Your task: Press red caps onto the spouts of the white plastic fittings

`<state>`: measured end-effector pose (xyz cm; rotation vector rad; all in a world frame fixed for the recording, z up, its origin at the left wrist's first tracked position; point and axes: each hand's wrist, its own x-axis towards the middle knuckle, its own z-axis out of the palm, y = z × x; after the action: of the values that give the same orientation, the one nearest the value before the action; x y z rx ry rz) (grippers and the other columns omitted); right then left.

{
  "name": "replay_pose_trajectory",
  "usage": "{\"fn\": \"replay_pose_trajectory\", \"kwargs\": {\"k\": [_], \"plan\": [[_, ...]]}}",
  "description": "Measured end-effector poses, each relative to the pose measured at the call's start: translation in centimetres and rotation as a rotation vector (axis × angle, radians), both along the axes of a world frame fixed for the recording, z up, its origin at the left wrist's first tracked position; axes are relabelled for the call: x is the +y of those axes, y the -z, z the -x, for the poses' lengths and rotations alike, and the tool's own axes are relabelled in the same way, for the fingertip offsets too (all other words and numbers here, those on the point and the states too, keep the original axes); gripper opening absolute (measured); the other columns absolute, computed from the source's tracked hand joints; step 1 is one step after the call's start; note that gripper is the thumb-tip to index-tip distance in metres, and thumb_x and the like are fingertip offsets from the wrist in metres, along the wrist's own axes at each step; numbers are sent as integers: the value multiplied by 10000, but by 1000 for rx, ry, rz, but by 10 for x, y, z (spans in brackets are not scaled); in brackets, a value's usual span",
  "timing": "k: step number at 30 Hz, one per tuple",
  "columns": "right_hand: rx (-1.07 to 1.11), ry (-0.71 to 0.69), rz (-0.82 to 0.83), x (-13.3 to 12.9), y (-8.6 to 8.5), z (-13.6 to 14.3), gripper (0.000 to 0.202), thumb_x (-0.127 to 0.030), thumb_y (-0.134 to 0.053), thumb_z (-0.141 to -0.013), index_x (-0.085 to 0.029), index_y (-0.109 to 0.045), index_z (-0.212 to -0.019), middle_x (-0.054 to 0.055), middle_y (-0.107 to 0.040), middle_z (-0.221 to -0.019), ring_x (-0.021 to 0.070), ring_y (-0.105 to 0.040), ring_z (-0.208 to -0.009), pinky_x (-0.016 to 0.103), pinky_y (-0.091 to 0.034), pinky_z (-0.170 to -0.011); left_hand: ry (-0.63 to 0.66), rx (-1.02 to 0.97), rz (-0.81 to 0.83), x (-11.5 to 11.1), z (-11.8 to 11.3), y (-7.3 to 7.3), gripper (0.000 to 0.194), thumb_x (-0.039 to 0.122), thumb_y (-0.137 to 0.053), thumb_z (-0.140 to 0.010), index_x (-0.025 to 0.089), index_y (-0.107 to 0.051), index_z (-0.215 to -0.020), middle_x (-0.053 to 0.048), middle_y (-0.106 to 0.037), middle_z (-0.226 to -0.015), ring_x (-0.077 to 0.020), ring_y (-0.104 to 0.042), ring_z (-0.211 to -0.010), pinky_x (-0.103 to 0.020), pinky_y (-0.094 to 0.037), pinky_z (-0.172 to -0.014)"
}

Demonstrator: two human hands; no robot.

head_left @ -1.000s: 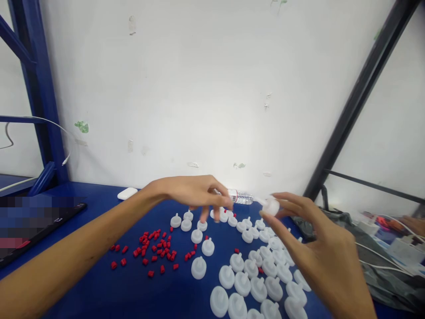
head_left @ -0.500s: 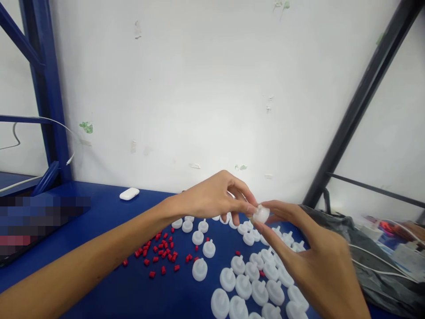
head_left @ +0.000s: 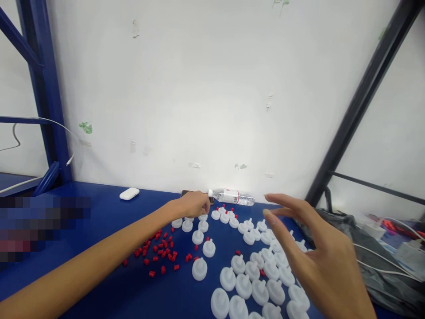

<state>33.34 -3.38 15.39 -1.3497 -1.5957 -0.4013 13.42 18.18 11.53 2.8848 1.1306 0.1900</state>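
The right hand (head_left: 320, 252) gapes empty near white caps (head_left: 260, 291); the left hand (head_left: 195, 204) curls, its hold hidden.

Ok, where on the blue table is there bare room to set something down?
Bare patches: in the foreground, between the left forearm, the red caps and the nearest white pieces; and beyond that forearm, around the white case. Crowded: the right side, where white pieces stand packed beside the right hand.
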Motion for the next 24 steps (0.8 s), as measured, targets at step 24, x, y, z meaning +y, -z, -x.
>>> {"fn": "replay_pose_trajectory", "kwargs": {"k": [24], "plan": [[-55, 13, 201, 5, 4, -2, 412, -506, -585, -979, -336, -590, -1354, 49, -768, -1154, 241, -753, -1002, 248, -560, -511, 218, -662, 209, -48, -20, -41, 268, 411, -590, -994, 185, -731, -1020, -55, -771, -951, -170, -701, -842, -291, -538, -752]]}}
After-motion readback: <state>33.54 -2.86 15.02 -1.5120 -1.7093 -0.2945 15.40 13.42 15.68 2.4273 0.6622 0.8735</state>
